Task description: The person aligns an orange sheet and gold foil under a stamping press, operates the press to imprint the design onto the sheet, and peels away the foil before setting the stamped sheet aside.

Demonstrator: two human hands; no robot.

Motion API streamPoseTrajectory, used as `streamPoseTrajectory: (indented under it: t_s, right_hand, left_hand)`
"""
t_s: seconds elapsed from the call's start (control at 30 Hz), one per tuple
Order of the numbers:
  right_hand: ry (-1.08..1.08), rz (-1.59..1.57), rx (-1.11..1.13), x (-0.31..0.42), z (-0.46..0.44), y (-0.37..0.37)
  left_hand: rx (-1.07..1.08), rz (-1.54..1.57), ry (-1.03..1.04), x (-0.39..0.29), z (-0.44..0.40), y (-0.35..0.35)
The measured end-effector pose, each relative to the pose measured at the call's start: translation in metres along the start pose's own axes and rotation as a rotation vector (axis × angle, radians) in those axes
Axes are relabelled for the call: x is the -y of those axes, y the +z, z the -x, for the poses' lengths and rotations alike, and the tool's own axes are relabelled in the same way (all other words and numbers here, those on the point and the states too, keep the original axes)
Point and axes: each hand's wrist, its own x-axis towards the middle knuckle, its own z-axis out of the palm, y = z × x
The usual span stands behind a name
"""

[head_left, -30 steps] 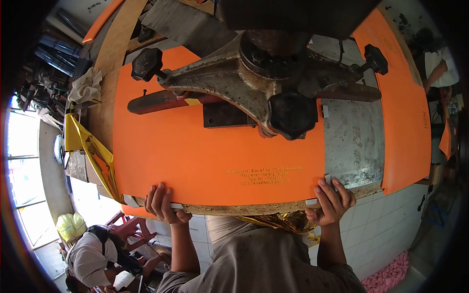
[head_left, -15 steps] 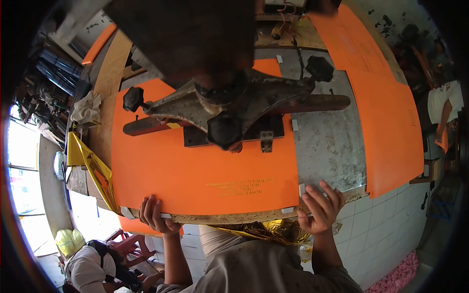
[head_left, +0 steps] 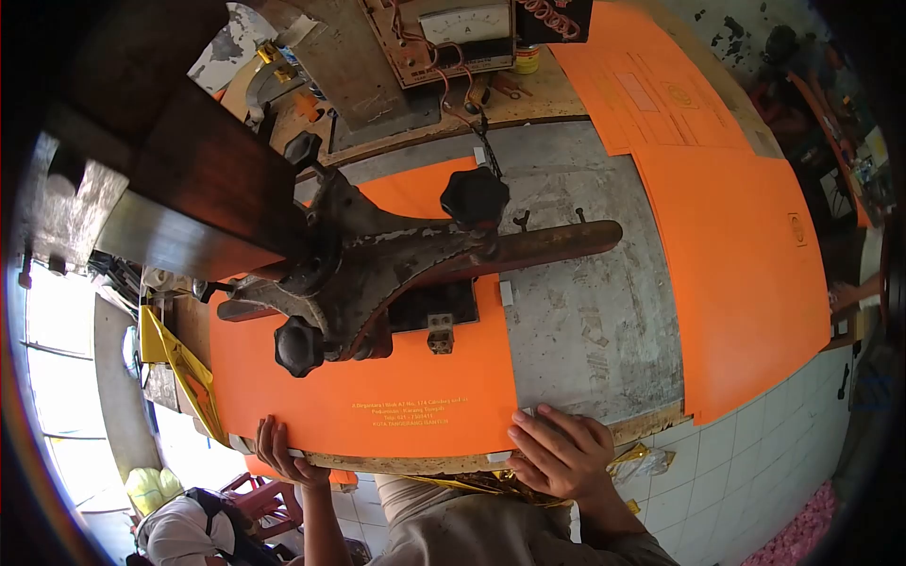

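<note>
The left grip (head_left: pixel 278 453) curls at the near edge of the orange sheet (head_left: pixel 311 382), its pinch unclear; the right grip (head_left: pixel 562 456), fingers loosely spread, meets the near right corner. The sheet lies beneath the foil-stamping press (head_left: pixel 198 179). Positioning seems in hand, calling for steady, square edges.

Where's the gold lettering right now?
Head view, lower centre: the gold lettering is on the orange sheet, near its front edge, between the left hand and right hand.

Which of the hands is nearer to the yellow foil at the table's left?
Left. The left hand is just right of the yellow foil, at the orange sheet's near left corner; the right hand is farther, by its near right corner.
</note>
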Motion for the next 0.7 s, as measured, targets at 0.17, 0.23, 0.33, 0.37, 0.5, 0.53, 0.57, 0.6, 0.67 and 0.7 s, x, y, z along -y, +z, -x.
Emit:
streamPoseTrajectory:
  t_s: [0.17, 0.23, 0.33, 0.37, 0.5, 0.53, 0.57, 0.6, 0.67, 0.7]
  right_hand:
    - [0.013, -0.041, 0.025, -0.0021, 0.0, -0.0015]
    - [0.017, -0.057, 0.031, -0.0024, -0.0004, -0.0024]
    - [0.016, -0.066, 0.036, -0.0031, -0.0008, -0.0031]
    - [0.02, -0.068, 0.032, -0.0029, -0.0005, -0.0029]
    - [0.035, -0.086, 0.006, -0.0023, 0.0023, 0.0009]
    - [0.038, -0.093, -0.003, -0.002, 0.0025, 0.0012]
    - [0.033, -0.086, 0.0, -0.0018, 0.002, 0.0003]
    - [0.028, -0.078, 0.004, -0.002, 0.001, -0.0009]
    - [0.022, -0.069, 0.003, -0.0017, 0.0002, -0.0027]
    - [0.021, -0.067, -0.002, -0.0016, 0.0005, -0.0024]
  left_hand:
    - [0.003, 0.007, 0.006, -0.0007, 0.0005, 0.0003]
    - [0.001, 0.014, 0.005, -0.0015, -0.0004, 0.0008]
    - [0.004, 0.009, 0.0, -0.001, 0.0002, 0.0001]
    - [0.007, 0.006, -0.003, -0.0012, 0.0007, 0.0]
    - [0.003, 0.017, -0.007, -0.0043, -0.0011, 0.0003]
    - [0.004, 0.026, -0.007, -0.0045, -0.0014, 0.0002]
    - [0.005, 0.035, -0.006, -0.0046, -0.0018, 0.0001]
    - [-0.003, 0.029, -0.002, -0.0047, -0.0021, 0.0004]
    - [-0.02, 0.019, 0.005, -0.0051, -0.0027, 0.0015]
    - [-0.029, 0.018, 0.004, -0.0062, -0.0033, 0.0018]
